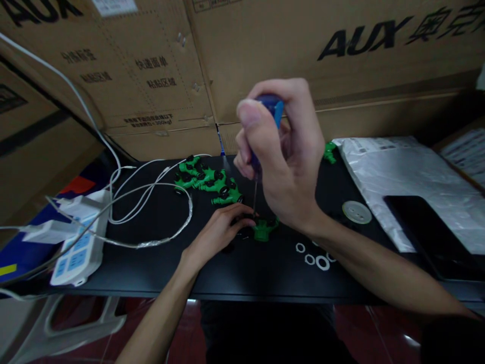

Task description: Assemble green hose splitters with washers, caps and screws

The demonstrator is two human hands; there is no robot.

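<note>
My right hand (290,156) is wrapped around the blue handle of a screwdriver (271,103), held upright close to the camera. Its thin metal shaft points down to a green plastic hose connector (262,231) on the black table. Whether the tip sits in a screw there is too small to tell. At the connector's left end, the fingers of my left hand (223,222) are closed on it and steady it. Tiny screw-like bits (242,235) lie just beside my left fingertips.
Several more green connectors (208,179) are piled behind my left hand. White washers (322,262) and a round white disc (356,212) lie to the right, near a phone (428,235) on a silvery packet (382,156). A power strip (81,247) with cables is left; cardboard boxes (257,60) stand behind.
</note>
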